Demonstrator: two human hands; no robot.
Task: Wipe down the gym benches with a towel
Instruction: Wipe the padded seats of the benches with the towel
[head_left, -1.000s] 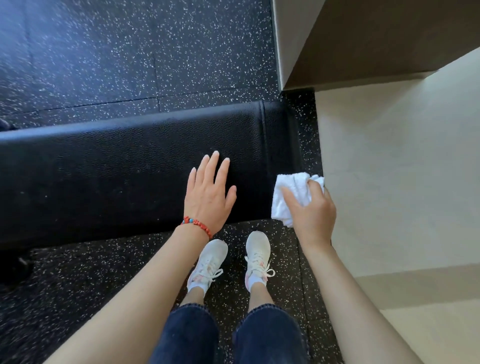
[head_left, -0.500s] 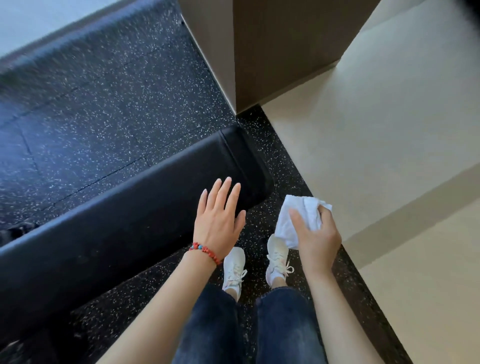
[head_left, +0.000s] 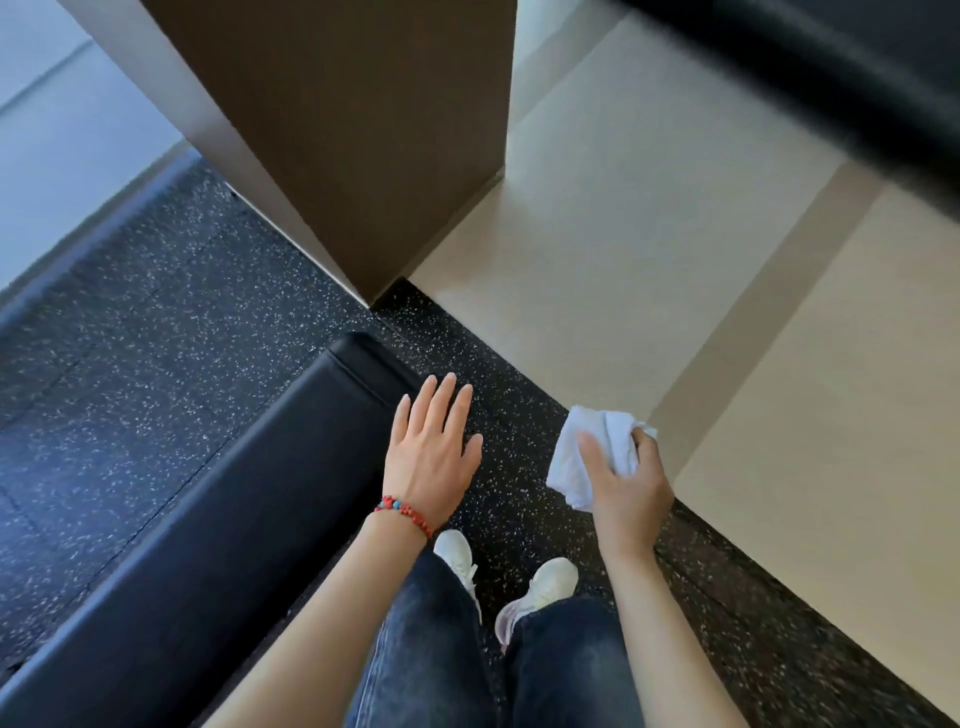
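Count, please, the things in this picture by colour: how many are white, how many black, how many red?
White: 3, the towel, the left shoe, the right shoe
Black: 2, the near bench, the blurred far bench
Red: 1, the bracelet
Total: 6

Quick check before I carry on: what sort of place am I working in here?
Most likely a gym: a black padded bench stands on speckled rubber flooring, and your right hand grips a white towel for wiping.
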